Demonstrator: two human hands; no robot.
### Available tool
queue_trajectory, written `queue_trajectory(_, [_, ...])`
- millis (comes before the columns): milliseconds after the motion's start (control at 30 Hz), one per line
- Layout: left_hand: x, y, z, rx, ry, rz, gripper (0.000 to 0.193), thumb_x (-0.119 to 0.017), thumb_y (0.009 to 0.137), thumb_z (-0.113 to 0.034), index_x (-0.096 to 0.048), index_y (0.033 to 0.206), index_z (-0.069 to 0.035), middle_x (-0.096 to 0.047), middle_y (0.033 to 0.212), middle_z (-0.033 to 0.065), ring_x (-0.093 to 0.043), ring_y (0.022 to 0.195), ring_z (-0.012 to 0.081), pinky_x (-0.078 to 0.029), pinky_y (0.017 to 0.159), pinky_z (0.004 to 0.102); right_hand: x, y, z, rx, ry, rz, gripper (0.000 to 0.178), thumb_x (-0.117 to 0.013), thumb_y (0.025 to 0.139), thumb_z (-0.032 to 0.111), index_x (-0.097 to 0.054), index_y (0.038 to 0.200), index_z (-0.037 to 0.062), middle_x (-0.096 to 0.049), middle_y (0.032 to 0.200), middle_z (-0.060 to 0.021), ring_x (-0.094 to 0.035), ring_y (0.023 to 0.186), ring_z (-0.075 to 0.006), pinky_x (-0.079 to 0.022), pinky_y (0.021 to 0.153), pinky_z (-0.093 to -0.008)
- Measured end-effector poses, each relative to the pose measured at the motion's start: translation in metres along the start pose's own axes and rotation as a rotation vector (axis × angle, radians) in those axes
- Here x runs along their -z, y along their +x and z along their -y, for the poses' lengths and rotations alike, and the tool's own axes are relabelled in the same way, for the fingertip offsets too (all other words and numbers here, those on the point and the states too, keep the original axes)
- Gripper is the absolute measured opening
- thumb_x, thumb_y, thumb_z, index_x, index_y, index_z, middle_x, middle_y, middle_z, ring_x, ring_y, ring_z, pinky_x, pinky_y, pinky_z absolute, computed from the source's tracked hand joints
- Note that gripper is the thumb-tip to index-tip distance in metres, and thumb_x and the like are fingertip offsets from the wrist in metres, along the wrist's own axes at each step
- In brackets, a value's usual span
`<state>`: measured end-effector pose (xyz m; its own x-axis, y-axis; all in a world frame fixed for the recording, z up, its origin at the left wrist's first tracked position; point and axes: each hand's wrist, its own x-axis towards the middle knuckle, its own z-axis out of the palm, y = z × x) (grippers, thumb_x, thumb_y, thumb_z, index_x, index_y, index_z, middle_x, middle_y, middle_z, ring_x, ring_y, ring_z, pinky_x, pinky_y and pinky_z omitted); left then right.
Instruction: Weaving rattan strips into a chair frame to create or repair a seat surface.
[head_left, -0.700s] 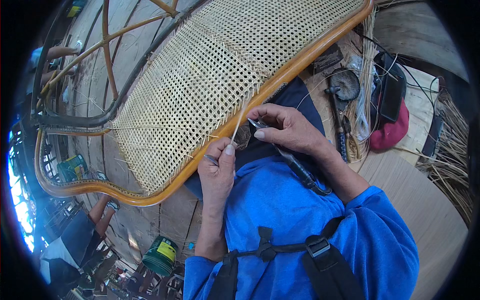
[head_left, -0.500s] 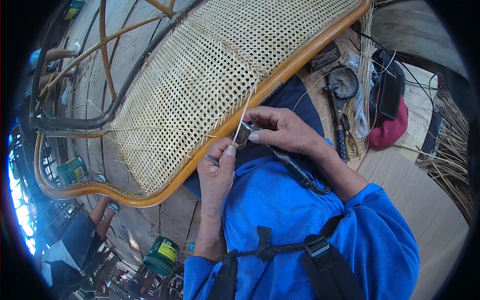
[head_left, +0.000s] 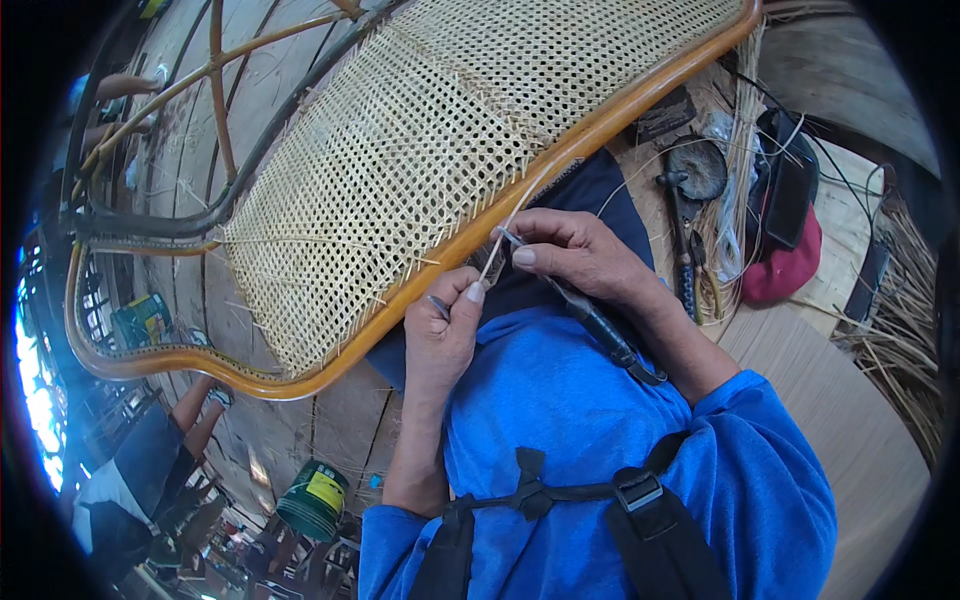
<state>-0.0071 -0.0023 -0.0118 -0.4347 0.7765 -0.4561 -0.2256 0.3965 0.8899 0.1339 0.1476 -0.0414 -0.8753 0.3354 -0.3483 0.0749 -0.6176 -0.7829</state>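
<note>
The 2 hands meet at the lower rim of a woven cane panel (head_left: 430, 150), just under its curved orange wooden frame (head_left: 560, 170). The left hand (head_left: 440, 335) is closed, thumb and forefinger pinching the lower end of a thin pale cane strand (head_left: 510, 225) that rises slanting to the frame's edge. The right hand (head_left: 580, 255) is closed around a slim dark-handled tool (head_left: 600, 325); its metal tip shows beside the strand near the thumb, and the handle runs back under the palm toward the wrist. Whether the tip touches the strand is hard to tell.

The panel lies tilted across the lap, its frame edge running from upper right down to a rounded corner at lower left, where it bends back along a second rail. Short cane ends stick out along that lower edge. Between frame and blue sleeves there is only a narrow gap, filled by the hands.

On the right, the wooden counter (head_left: 850, 420) carries a bundle of loose cane strips (head_left: 735, 180), a dark hand tool (head_left: 690, 200) and a red and black cap (head_left: 785, 235) near its far edge; its near part is bare. Below left, a green can (head_left: 312, 498) stands on the plank floor.
</note>
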Motion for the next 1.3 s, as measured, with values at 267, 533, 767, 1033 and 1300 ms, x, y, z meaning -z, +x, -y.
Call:
queue_trajectory(267, [-0.008, -0.001, -0.001, -0.085, 0.227, 0.026, 0.014, -0.057, 0.09, -0.012, -0.063, 0.097, 0.0, -0.056, 0.068, 0.0013, -0.049, 0.061, 0.0071, -0.041, 0.056, 0.0244, 0.001, -0.009, 0.008, -0.048, -0.249, -0.145, 0.035, -0.061, 0.088, 0.017, -0.06, 0.119, -0.0006, -0.061, 0.089, 0.0005, -0.051, 0.072, -0.005, -0.041, 0.065, -0.0189])
queue_trajectory(533, [0.011, -0.018, -0.007, -0.07, 0.239, 0.159, 0.015, -0.057, 0.09, -0.015, -0.063, 0.096, -0.003, -0.056, 0.066, 0.0036, -0.05, 0.06, 0.0072, -0.042, 0.056, 0.0255, 0.013, -0.013, 0.005, -0.038, -0.128, -0.243, 0.031, -0.064, 0.085, 0.013, -0.064, 0.112, -0.0016, -0.061, 0.089, 0.0016, -0.046, 0.068, -0.0014, -0.036, 0.06, -0.0164])
queue_trajectory(767, [0.053, -0.051, -0.009, 0.097, 0.236, 0.24, 0.018, -0.057, 0.091, -0.017, -0.062, 0.096, 0.0, -0.057, 0.07, -0.0004, -0.051, 0.062, 0.0076, -0.043, 0.057, 0.0249, 0.044, -0.022, 0.029, 0.031, -0.3, -0.681, 0.029, -0.059, 0.088, 0.012, -0.063, 0.116, 0.0037, -0.064, 0.102, 0.0012, -0.05, 0.071, -0.0016, -0.04, 0.061, -0.0148])
queue_trajectory(1033, [0.053, -0.047, -0.001, 0.177, 0.294, -0.096, 0.02, -0.058, 0.089, -0.021, -0.061, 0.095, -0.002, -0.06, 0.067, 0.0076, -0.056, 0.06, 0.012, -0.046, 0.058, 0.0294, 0.155, -0.133, -0.039, -0.384, -1.165, -0.638, 0.034, -0.057, 0.092, 0.026, -0.063, 0.113, 0.0, -0.065, 0.103, -0.0172, -0.06, 0.101, -0.0271, -0.044, 0.09, -0.0357])
queue_trajectory(1300, [0.008, 0.002, -0.002, -0.027, 0.723, 0.142, 0.022, -0.058, 0.078, -0.026, -0.062, 0.075, -0.005, -0.063, 0.069, 0.0182, -0.061, 0.066, 0.0385, -0.048, 0.061, 0.0486, 0.069, -0.118, -0.013, 0.227, -1.37, -0.804, 0.027, -0.056, 0.088, 0.007, -0.06, 0.114, 0.0028, -0.061, 0.11, -0.0158, -0.057, 0.108, -0.0335, -0.043, 0.095, -0.0374])
